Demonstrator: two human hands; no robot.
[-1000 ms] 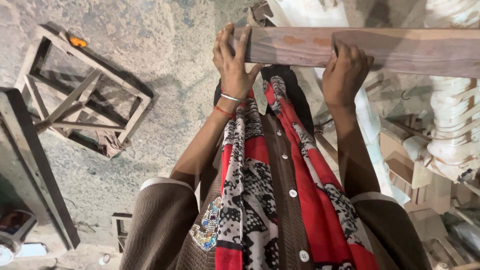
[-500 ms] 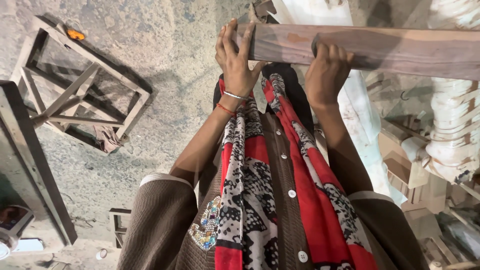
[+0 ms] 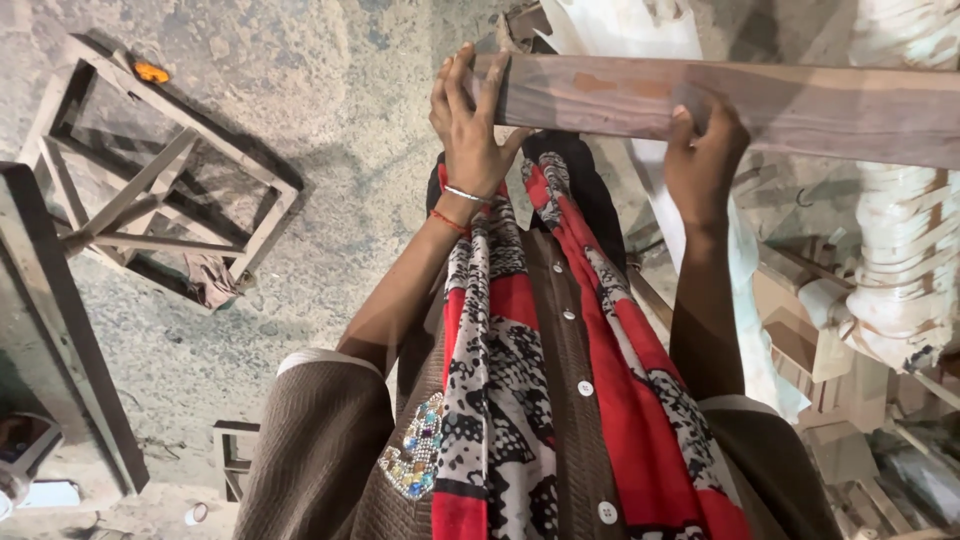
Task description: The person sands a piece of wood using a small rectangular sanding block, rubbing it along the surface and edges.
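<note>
A long brown wooden plank (image 3: 800,105) runs across the top right of the head view. My left hand (image 3: 468,125) is pressed against its left end, fingers spread over the edge, with thin bangles and a red thread at the wrist. My right hand (image 3: 703,160) grips the plank's lower edge further right, fingers curled over it. Below, I see my brown buttoned cardigan and a red, black and white patterned scarf (image 3: 520,380).
A wooden frame (image 3: 150,190) lies on the grey concrete floor at left, with an orange object (image 3: 151,72) at its top corner. A dark beam (image 3: 60,320) runs along the left edge. Pale carved wooden posts (image 3: 905,270) and wood offcuts crowd the right side.
My right hand slid left along the plank and stays near its lower edge. The left hand stays at the plank's end. The view shifted slightly.
</note>
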